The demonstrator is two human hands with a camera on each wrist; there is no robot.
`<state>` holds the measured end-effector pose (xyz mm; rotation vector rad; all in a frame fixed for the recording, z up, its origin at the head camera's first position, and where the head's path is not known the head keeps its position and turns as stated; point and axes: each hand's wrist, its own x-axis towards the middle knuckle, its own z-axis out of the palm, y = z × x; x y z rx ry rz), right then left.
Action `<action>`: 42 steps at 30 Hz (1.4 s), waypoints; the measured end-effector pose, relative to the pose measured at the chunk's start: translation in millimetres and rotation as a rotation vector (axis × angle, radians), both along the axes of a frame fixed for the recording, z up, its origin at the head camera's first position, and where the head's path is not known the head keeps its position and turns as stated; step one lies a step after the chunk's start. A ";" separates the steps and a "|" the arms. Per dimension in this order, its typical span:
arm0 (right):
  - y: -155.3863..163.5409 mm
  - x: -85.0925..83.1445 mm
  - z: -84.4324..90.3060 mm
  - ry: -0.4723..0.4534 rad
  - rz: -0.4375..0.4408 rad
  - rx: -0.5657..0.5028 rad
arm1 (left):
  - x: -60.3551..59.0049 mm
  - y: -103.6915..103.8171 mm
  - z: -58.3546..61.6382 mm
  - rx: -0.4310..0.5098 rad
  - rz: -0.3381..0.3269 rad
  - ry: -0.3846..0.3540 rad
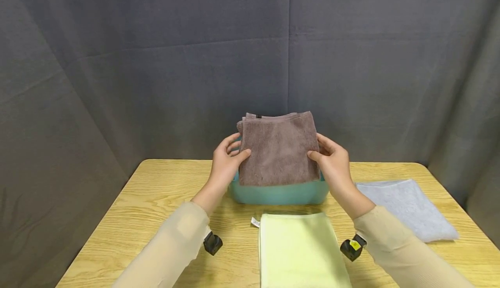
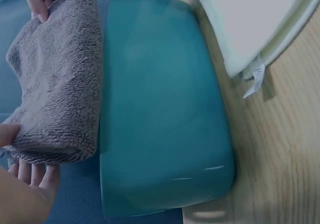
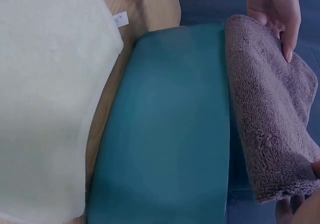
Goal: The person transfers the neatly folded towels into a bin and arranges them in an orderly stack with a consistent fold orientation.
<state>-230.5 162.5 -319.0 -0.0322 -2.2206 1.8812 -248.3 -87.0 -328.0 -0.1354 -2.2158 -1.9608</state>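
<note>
A folded brown towel (image 1: 279,151) hangs between both hands in front of and above a teal bin (image 1: 279,194). My left hand (image 1: 226,157) pinches its left edge, thumb on the near face and fingers behind. On the opposite edge, my right hand (image 1: 333,160) grips it the same way. Seen from the left wrist, the towel (image 2: 62,79) is folded in layers, its lower fold beside the rim of the bin (image 2: 160,99). The right wrist view shows the towel (image 3: 270,109) at the bin's rim too. The inside of the bin is hidden.
A folded pale yellow towel (image 1: 300,249) with a white tag lies on the wooden table (image 1: 156,218) in front of the bin. To the right, partly behind the right forearm, is a light grey-blue towel (image 1: 406,210). A dark grey curtain (image 1: 195,84) hangs behind the table.
</note>
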 end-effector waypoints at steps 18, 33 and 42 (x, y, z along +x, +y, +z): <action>2.5 -15.0 1.5 -0.069 0.018 0.018 | -16.4 0.9 11.6 -0.063 0.000 -0.071; 7.6 -29.4 -2.8 -0.171 0.074 0.013 | -26.6 7.0 6.6 -0.037 -0.008 -0.083; 9.7 -34.3 -11.7 -0.185 0.099 0.075 | -30.4 7.9 -4.1 -0.106 -0.013 -0.086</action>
